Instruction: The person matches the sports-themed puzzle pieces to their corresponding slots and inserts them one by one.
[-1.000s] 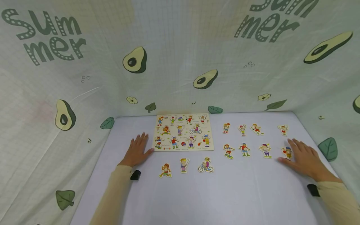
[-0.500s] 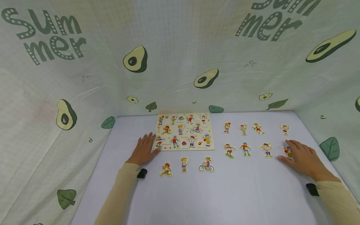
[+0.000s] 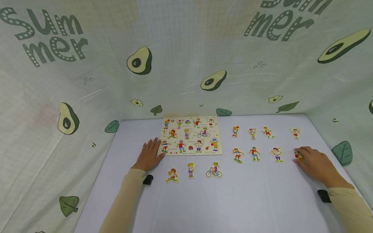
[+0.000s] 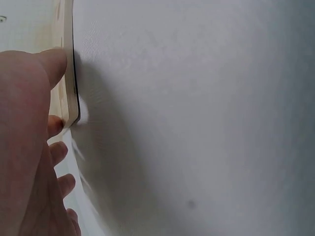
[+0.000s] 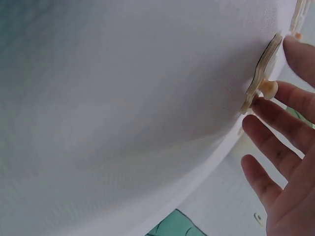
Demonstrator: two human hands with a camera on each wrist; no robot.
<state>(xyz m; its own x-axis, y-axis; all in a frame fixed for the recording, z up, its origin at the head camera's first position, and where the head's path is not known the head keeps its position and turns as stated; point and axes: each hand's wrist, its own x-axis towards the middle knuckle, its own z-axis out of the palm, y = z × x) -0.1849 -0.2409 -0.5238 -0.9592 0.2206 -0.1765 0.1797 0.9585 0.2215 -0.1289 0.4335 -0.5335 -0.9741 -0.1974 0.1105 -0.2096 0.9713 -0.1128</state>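
My left hand (image 3: 147, 157) lies with spread fingers at the near left corner of a wooden peg puzzle board (image 3: 193, 137) printed with sporty children. In the left wrist view the thumb (image 4: 55, 64) rests against the board's side. At the far right of the table, my right hand (image 3: 316, 165) reaches over a child-shaped puzzle piece (image 3: 298, 156) and partly covers it. The right wrist view has this piece edge-on, its small round knob (image 5: 269, 89) at the index fingertip. The thumb stands apart from the knob, and the other fingers are extended.
Right of the board are two rows of loose pieces, among them a skateboarder (image 3: 238, 155), a batter (image 3: 276, 155) and a tennis player (image 3: 295, 133). A runner (image 3: 172, 175) and a cyclist (image 3: 214, 170) lie in front. An avocado-print cloth (image 3: 175, 97) hangs behind the white table.
My left hand has shifted right, up to the board's corner. The right hand's thumb and fingers have drawn closer together over the piece.
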